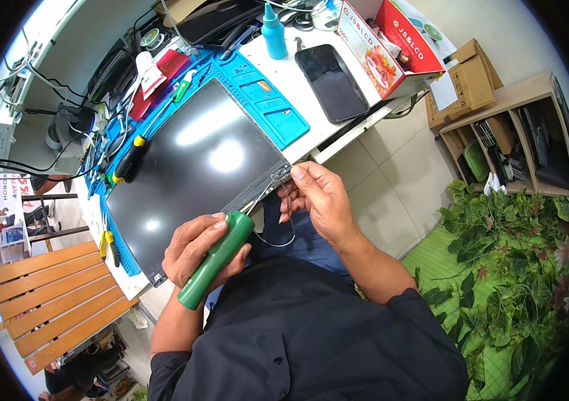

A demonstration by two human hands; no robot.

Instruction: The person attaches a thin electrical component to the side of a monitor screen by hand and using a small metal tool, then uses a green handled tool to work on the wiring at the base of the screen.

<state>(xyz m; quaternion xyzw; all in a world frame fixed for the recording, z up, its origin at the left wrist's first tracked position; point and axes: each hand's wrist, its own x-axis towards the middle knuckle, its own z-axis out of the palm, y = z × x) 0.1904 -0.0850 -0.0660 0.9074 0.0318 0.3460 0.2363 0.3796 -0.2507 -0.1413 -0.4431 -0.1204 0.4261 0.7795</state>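
Note:
A dark screen panel (194, 157) lies tilted at the bench edge before me, two bright reflections on its glass. My left hand (194, 250) is wrapped round a thick green-handled tool (221, 257), with thin metal parts at its upper end pointing at the panel's right corner. My right hand (321, 197) pinches that corner between thumb and fingers. A thin grey wire (292, 230) loops down below the right fingers; its ends are hidden. Whether the tool's tip touches the panel, I cannot tell.
Under the panel is a blue work mat (278, 120) with compartments. Beside it lie a yellow-black screwdriver (129, 159), a green-handled screwdriver (183, 87) and yellow pliers (105, 244). Farther off are a blue bottle (273, 37), a black phone-like device (331, 83) and a red box (408, 33).

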